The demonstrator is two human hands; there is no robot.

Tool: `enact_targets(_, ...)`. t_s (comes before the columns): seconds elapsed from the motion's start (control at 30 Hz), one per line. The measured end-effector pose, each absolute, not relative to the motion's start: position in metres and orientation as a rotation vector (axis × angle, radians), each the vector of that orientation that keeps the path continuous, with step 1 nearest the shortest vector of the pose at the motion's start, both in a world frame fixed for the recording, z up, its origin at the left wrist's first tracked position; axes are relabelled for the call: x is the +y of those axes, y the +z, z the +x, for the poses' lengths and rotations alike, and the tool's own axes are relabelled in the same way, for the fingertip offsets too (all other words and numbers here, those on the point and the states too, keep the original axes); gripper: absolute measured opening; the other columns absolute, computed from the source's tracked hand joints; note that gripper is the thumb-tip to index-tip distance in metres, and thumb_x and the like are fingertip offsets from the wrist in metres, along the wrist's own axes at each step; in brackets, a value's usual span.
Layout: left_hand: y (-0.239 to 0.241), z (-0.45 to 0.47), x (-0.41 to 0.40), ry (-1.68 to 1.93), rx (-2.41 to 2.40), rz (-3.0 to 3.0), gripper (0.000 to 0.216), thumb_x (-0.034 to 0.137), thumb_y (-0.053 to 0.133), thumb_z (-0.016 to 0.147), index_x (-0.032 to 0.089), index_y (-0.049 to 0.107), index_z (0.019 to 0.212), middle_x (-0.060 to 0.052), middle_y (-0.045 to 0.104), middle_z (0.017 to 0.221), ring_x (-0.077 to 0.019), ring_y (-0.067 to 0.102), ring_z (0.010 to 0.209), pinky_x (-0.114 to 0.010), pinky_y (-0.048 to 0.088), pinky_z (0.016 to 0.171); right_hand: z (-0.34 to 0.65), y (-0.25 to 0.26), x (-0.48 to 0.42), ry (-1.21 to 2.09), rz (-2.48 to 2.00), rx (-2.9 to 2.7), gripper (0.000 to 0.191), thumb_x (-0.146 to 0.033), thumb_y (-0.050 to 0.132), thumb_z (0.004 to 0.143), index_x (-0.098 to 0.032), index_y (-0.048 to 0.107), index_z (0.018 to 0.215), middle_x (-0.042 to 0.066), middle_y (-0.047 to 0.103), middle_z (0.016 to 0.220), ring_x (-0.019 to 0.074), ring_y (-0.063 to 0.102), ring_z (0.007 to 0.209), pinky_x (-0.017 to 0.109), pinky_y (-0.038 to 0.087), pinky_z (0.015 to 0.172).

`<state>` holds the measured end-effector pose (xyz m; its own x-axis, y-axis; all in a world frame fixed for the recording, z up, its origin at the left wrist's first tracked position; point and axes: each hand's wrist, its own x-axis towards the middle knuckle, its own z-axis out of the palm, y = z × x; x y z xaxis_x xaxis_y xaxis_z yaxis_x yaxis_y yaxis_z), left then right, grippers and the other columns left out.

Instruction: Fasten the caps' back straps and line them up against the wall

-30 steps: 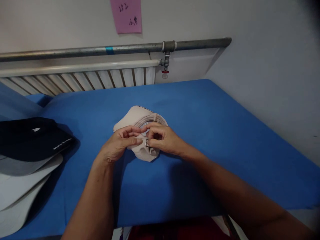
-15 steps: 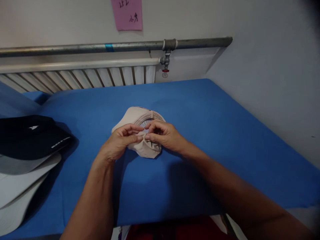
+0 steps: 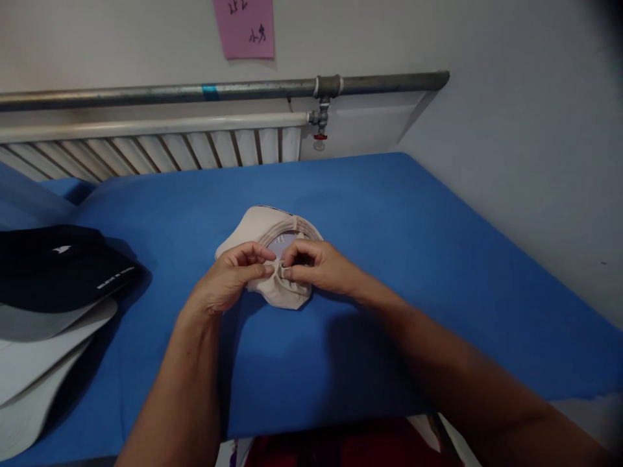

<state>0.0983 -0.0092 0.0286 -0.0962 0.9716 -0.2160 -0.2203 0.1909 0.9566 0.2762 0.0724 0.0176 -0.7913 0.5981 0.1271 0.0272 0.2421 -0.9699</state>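
Pinching the beige cap (image 3: 263, 224) at its rear strap, left hand (image 3: 228, 280) and right hand (image 3: 321, 266) both have fingertips closed on it; stacked caps (image 3: 58, 279) lie at nine o'clock.

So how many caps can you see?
5. One beige cap pinched between the left hand and right hand. Four stacked at left: black cap on top, grey cap, upper white cap, lower white cap. More may hide below.

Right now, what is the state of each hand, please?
Left hand: closed, pinching the back strap of the beige cap.
Right hand: closed, pinching the same back strap.
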Motion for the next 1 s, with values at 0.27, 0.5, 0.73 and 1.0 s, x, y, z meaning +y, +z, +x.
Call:
enact_targets(0.27,0.031,0.102,-0.007,1.222,1.261,0.81,0.023,0.015,0.081,0.055,0.013,0.064,0.07,0.002,0.062,0.059,-0.0082,0.055,0.05,-0.019,0.043,0.049,0.272,0.022,0.067,1.269,-0.639,-2.139,0.007,-0.012,0.056,0.071,-0.018,0.054,0.067,-0.003,0.054,0.067,0.0108,0.049,0.065,0.024,0.039,0.061)
enact_targets(0.5,0.028,0.105,-0.007,1.202,1.28,0.855,0.02,0.013,0.079,0.056,0.014,0.064,0.07,0.002,0.064,0.06,-0.0074,0.056,0.053,-0.017,0.044,0.052,0.266,0.02,0.066,1.243,-0.764,-2.146,0.007,-0.012,0.056,0.069,-0.018,0.052,0.068,-0.004,0.05,0.064,0.0103,0.044,0.06,0.025,0.034,0.056)
enact_targets(0.73,0.03,0.102,-0.006,1.216,1.211,0.749,0.018,0.014,0.073,0.06,0.013,0.07,0.078,-0.001,0.067,0.064,-0.0098,0.059,0.056,-0.02,0.046,0.054,0.271,0.019,0.07,1.432,-0.686,-2.042,0.012,-0.015,0.058,0.068,-0.019,0.054,0.079,-0.003,0.052,0.074,0.0115,0.048,0.069,0.025,0.04,0.063)
enact_targets(1.0,0.024,0.09,-0.002,1.122,1.109,0.728,0.026,0.006,0.078,0.053,0.012,0.066,0.075,0.0,0.065,0.062,-0.0077,0.056,0.048,-0.017,0.043,0.046,0.277,0.017,0.073,1.604,-0.576,-1.987,0.014,-0.018,0.063,0.07,-0.018,0.056,0.081,-0.003,0.055,0.079,0.0112,0.051,0.073,0.025,0.041,0.067)
